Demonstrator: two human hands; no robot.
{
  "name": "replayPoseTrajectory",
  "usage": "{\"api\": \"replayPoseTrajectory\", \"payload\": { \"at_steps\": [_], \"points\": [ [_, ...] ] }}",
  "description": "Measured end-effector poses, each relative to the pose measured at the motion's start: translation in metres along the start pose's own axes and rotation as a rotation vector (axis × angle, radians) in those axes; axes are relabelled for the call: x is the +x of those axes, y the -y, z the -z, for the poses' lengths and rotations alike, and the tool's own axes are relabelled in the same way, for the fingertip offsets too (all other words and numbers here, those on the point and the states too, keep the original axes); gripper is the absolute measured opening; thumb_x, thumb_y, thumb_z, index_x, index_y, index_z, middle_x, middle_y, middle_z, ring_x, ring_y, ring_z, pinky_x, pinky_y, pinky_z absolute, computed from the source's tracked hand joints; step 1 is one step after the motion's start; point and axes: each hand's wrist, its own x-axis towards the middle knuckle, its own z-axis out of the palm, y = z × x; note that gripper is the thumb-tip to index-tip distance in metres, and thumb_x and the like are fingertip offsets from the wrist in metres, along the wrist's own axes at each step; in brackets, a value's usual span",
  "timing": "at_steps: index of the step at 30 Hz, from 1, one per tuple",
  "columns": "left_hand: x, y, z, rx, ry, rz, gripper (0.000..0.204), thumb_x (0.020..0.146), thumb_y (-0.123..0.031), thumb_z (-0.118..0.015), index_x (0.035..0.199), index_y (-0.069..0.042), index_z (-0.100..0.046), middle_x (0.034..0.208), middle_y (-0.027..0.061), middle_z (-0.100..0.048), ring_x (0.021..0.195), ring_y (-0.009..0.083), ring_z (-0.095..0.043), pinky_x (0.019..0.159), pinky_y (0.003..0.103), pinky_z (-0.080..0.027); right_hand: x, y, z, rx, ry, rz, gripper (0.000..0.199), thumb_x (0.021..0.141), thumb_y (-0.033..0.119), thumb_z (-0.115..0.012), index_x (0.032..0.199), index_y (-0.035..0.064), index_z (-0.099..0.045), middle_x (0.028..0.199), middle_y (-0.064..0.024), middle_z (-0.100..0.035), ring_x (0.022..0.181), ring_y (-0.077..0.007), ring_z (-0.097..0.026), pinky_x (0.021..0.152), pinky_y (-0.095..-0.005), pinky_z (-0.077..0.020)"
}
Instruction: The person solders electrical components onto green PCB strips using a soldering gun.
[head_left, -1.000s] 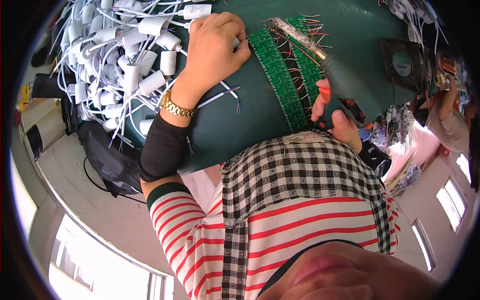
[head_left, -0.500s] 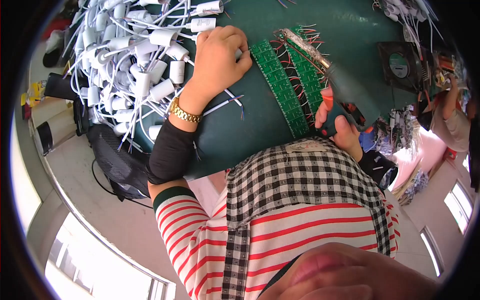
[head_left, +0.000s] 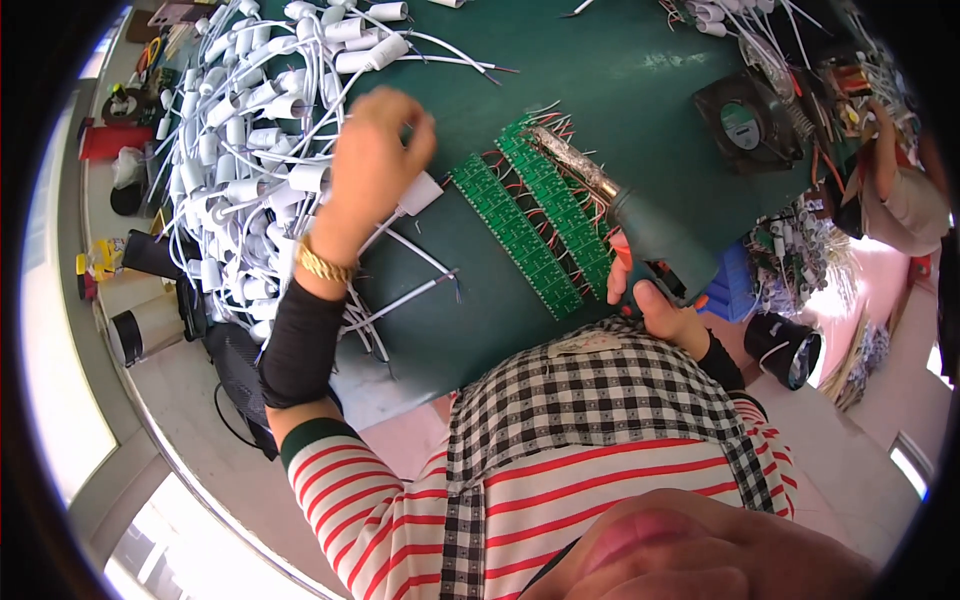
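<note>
My left hand [head_left: 372,165], with a gold watch on its wrist, hovers blurred at the edge of a pile of white wired lamp sockets [head_left: 250,160]. One white socket [head_left: 421,192] sits right against its thumb side; whether the fingers grip it is unclear. My right hand [head_left: 662,308] grips a green pistol-shaped tool [head_left: 655,238] with an orange trigger. Its foil-wrapped metal barrel [head_left: 572,164] points up-left over two strips of green circuit boards [head_left: 518,236] with red and white leads, lying on the dark green mat [head_left: 620,80].
A black fan [head_left: 745,122] stands at the mat's far right. Another person [head_left: 900,200] sits beyond it among wires. A blue bin [head_left: 735,285] and a black cylinder [head_left: 786,350] are near my right arm. Loose socket wires [head_left: 410,295] trail toward the table edge.
My left hand has lifted off the mat beside the boards and moved left toward the socket pile. The right hand with the tool has stayed in place.
</note>
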Motion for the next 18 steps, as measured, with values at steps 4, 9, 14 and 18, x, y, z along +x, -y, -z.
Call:
{"api": "replayPoseTrajectory", "payload": {
  "at_steps": [4, 9, 14, 18],
  "points": [
    [0.062, 0.061, -0.007, 0.323, -0.031, 0.106, 0.018, 0.079, -0.011, -0.062, 0.094, -0.002, -0.057, 0.087, 0.0152, -0.062, 0.088, 0.0354, -0.06, 0.072, 0.043, -0.05, 0.0, 0.002, -0.004, 0.001, 0.009, 0.002, 0.044, 0.089, 0.02, -0.057, 0.125, -0.0016, -0.045, 0.08, -0.0067, -0.058, 0.067, -0.0136, -0.056, 0.066, -0.0287, -0.0461],
    [0.063, 0.074, -0.034, 0.43, 0.13, 0.032, 0.023, 0.081, -0.01, -0.06, 0.104, -0.007, -0.059, 0.096, 0.0141, -0.06, 0.09, 0.0349, -0.061, 0.073, 0.042, -0.051, 0.001, 0.0, 0.005, -0.013, -0.001, 0.059, 0.044, 0.089, 0.019, -0.055, 0.126, -0.0016, -0.044, 0.08, -0.0058, -0.058, 0.067, -0.0133, -0.056, 0.067, -0.0295, -0.0458],
    [0.046, 0.016, -0.011, 0.505, -0.056, -0.404, 0.03, 0.073, -0.009, -0.06, 0.101, -0.016, -0.062, 0.093, 0.0061, -0.054, 0.071, 0.025, -0.055, 0.065, 0.035, -0.048, 0.005, -0.015, 0.011, 0.055, -0.069, 0.129, 0.046, 0.091, 0.025, -0.053, 0.128, -0.0003, -0.043, 0.078, -0.0062, -0.055, 0.07, -0.0146, -0.055, 0.066, -0.0292, -0.0452],
    [0.019, -0.023, 0.0, 0.582, -0.102, -0.432, 0.018, 0.073, -0.014, -0.058, 0.091, -0.015, -0.06, 0.088, 0.0043, -0.052, 0.078, 0.0204, -0.054, 0.061, 0.032, -0.046, 0.008, -0.009, 0.002, 0.113, -0.182, 0.091, 0.056, 0.088, 0.035, -0.055, 0.125, -0.0031, -0.038, 0.079, -0.0097, -0.052, 0.067, -0.0175, -0.053, 0.062, -0.0294, -0.0456]
  ]
}}
